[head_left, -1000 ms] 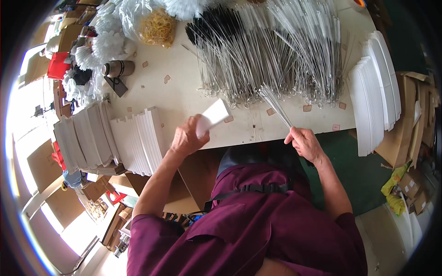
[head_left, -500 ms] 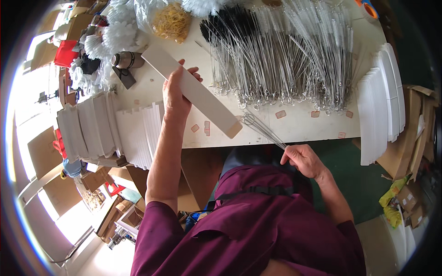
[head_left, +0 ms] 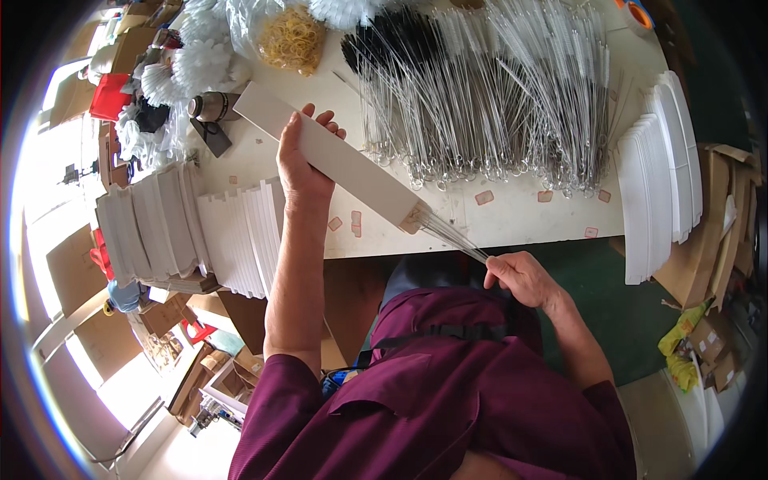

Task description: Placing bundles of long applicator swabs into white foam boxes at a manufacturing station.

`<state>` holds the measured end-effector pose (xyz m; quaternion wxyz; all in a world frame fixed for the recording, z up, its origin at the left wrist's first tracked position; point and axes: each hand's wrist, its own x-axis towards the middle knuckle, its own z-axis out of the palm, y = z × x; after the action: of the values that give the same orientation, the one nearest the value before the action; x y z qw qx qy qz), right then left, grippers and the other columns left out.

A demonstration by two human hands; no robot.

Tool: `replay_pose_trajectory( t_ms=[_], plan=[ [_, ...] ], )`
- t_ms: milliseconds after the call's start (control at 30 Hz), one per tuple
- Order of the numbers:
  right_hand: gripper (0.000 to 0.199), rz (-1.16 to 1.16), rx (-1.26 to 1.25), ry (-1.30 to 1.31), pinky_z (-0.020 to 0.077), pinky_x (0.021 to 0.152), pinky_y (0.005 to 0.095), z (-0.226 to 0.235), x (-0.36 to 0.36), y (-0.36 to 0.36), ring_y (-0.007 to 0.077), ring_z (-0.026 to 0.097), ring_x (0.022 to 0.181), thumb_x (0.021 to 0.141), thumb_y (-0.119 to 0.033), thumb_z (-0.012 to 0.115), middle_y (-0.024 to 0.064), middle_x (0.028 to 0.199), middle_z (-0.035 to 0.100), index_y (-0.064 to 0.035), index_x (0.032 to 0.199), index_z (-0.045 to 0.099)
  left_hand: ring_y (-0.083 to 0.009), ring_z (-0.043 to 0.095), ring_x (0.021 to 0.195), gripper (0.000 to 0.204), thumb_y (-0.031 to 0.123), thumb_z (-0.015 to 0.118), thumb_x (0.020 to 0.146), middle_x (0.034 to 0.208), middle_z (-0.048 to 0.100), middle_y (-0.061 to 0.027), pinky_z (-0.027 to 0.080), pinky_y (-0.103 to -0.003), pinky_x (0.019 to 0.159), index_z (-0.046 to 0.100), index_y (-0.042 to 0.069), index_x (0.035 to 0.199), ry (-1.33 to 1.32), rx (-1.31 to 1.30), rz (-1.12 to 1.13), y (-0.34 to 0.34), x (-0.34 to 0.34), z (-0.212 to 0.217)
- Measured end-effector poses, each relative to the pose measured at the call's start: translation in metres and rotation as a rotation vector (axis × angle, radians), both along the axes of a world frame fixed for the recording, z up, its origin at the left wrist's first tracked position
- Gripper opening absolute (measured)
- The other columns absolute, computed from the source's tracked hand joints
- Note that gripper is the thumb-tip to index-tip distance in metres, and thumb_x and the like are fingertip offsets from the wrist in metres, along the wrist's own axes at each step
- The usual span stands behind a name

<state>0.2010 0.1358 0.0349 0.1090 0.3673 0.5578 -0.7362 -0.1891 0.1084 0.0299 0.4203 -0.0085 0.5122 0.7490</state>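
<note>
My left hand point(head_left: 302, 160) grips a long flat white cardboard sleeve point(head_left: 336, 156) around its middle, holding it slanted over the table. My right hand point(head_left: 522, 278) pinches the wire handles of a thin bundle of brushes point(head_left: 448, 234) whose far end sits inside the sleeve's open lower end. My right hand is just off the table's near edge, above my lap.
A big heap of wire-handled brushes point(head_left: 496, 88) covers the far side of the white table point(head_left: 512, 220). Stacks of white sleeves lie at the left point(head_left: 232, 232) and right point(head_left: 660, 160). A bag of rubber bands point(head_left: 292, 36), fluffy white brushes point(head_left: 200, 64) and cardboard boxes point(head_left: 720, 240) surround them.
My left hand lifted the sleeve off the left stack and stretched it out over the table. My right hand brought the brush bundle to the sleeve's lower end and its tips went in.
</note>
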Motion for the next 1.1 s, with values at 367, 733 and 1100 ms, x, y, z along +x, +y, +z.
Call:
replay_pose_trajectory(
  t_ms=[367, 733, 1100],
  plan=[
    [0.057, 0.009, -0.059, 0.012, 0.0352, 0.054, 0.0299, -0.009, -0.004, -0.002, 0.0077, 0.039, 0.057, 0.106, -0.047, 0.048, -0.0034, 0.059, 0.044, -0.0018, 0.077, 0.069, -0.0271, 0.058, 0.086, 0.046, 0.029, 0.063, 0.096, 0.104, 0.060, -0.0216, 0.051, -0.041, 0.084, 0.054, -0.006, 0.124, -0.079, 0.027, -0.007, 0.000, 0.024, -0.004],
    [0.049, -0.193, 0.064, 0.181, 0.0482, 0.074, 0.0328, -0.028, -0.059, 0.008, 0.0157, 0.057, 0.076, 0.109, -0.046, 0.043, 0.0086, 0.080, 0.064, 0.0006, 0.105, 0.057, -0.0299, 0.060, 0.089, 0.045, 0.034, 0.061, 0.097, 0.102, 0.061, -0.0219, 0.052, -0.046, 0.088, 0.053, -0.003, 0.121, -0.170, -0.025, -0.017, -0.008, 0.087, -0.021],
    [0.051, 0.070, 0.324, 0.042, 0.0463, 0.063, 0.0395, -0.017, -0.042, 0.038, 0.0218, 0.056, 0.062, 0.107, -0.041, 0.051, 0.0172, 0.066, 0.060, 0.0042, 0.087, 0.062, -0.0214, 0.071, 0.078, 0.032, 0.024, 0.075, 0.089, 0.088, 0.071, -0.0156, 0.058, -0.033, 0.073, 0.071, -0.004, 0.105, 0.757, -0.593, -1.102, -0.084, 0.124, 0.039]
  ],
)
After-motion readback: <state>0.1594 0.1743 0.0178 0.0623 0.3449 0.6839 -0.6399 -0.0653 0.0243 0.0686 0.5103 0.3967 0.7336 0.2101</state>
